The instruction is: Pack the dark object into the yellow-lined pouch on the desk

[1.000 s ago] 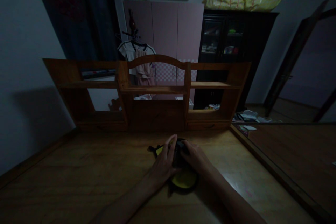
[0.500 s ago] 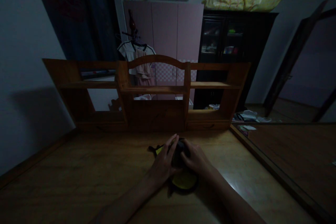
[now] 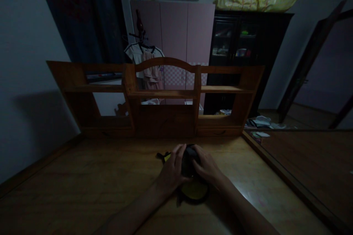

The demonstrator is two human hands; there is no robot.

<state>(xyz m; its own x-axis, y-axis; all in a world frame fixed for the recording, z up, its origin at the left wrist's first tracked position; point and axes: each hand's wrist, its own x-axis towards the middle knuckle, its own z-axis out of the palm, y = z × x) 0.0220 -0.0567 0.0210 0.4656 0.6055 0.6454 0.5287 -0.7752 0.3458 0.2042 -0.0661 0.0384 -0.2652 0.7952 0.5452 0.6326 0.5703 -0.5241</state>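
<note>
A dark rounded object [image 3: 188,165] stands on the wooden desktop, with a hand on either side of it. My left hand [image 3: 174,167] wraps its left side, fingers close together and bent over the upper edge. From the right, my right hand [image 3: 205,163] grips it with the thumb across its near face. Under and around it lies a yellow, black-rimmed piece [image 3: 194,191] with a dark tab at the near edge. Another yellow patch with dark tabs [image 3: 167,156] shows left of my left fingers. In the dim light, the object's exact kind cannot be made out.
A wooden shelf unit [image 3: 162,93] runs along the desk's far edge, above small drawers. The desktop [image 3: 110,183] has a raised edge strip [image 3: 275,165] on the right. Behind stand a pink wardrobe [image 3: 173,29], hanging clothes [image 3: 150,62] and a black cabinet [image 3: 248,44].
My left fingers have drawn back slightly to the left and bent, and my right hand has shifted a little outward. More of the dark object's top shows between them.
</note>
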